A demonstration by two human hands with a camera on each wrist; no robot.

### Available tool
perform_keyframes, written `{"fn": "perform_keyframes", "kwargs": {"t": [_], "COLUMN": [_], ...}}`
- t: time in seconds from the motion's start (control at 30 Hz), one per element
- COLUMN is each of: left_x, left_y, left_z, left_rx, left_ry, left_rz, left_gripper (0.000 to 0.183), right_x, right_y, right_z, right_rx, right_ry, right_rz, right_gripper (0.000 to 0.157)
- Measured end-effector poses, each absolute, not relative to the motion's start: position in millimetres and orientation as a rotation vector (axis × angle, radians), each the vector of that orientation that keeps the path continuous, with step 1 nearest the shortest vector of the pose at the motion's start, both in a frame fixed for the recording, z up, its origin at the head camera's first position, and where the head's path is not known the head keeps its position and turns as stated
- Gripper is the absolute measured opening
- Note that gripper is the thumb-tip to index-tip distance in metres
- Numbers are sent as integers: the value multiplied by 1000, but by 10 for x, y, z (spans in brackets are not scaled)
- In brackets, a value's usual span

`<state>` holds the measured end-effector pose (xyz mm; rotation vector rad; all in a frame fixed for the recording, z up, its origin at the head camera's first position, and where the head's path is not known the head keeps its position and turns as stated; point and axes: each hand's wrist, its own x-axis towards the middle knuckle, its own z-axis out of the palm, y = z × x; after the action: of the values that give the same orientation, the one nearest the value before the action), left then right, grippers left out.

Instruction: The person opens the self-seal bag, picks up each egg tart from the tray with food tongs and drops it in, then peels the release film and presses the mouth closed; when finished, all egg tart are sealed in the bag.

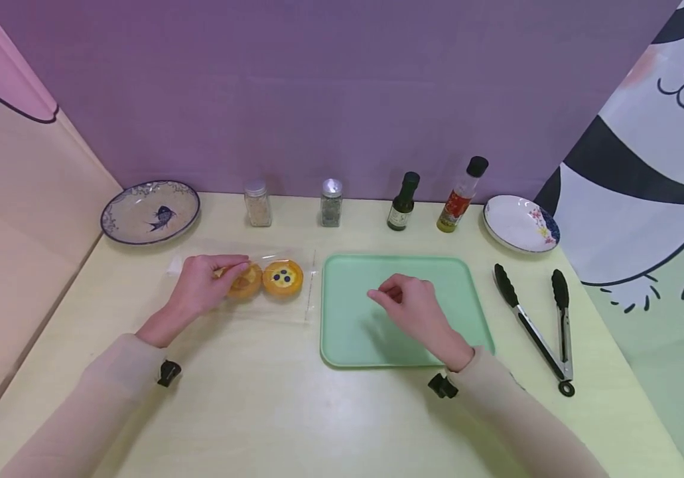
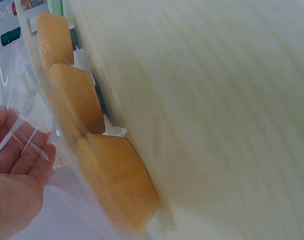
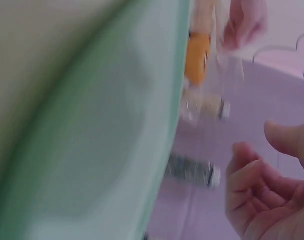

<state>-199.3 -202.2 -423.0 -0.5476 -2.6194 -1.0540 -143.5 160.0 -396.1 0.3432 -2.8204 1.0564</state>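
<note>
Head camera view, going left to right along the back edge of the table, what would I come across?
Fish-patterned oval plate, glass shaker with pale contents, glass shaker with dark contents, dark green bottle, red-labelled clear bottle, flower-patterned plate.

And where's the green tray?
In the head view, the green tray lies right of centre on the table, beneath the right hand, with the wrapped pastries to its left and the tongs to its right.
</note>
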Motion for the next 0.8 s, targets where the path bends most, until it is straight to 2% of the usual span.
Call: {"fn": "perform_keyframes", "kwargs": {"t": [0.17,0.3,0.5,0.8], "left_x": [-1994,-1990,-2001,-1995], "left_y": [-2014,-2015,-2016,-2025], "left_z": [-4240,-4243,-4218,-4222], "left_rx": [-537,-533,-530,-520], "left_ry": [-2609,-2606,-2603,-2612], "left_rz": [-1056,-1063,-1060,-1072], "left_gripper": [16,15,15,15], "right_x": [-1378,-1313,-1265,-1259], "right_y": [1211,911,508,160], "right_z": [-4103,-4174,-4194,-4290], "right_rx": [468,440,90,-448], "right_ry": [-2812,-2856,-2739,-2473], "right_rz": [1233,1607,2246,2699], "right_gripper": [21,27,32,39]}}
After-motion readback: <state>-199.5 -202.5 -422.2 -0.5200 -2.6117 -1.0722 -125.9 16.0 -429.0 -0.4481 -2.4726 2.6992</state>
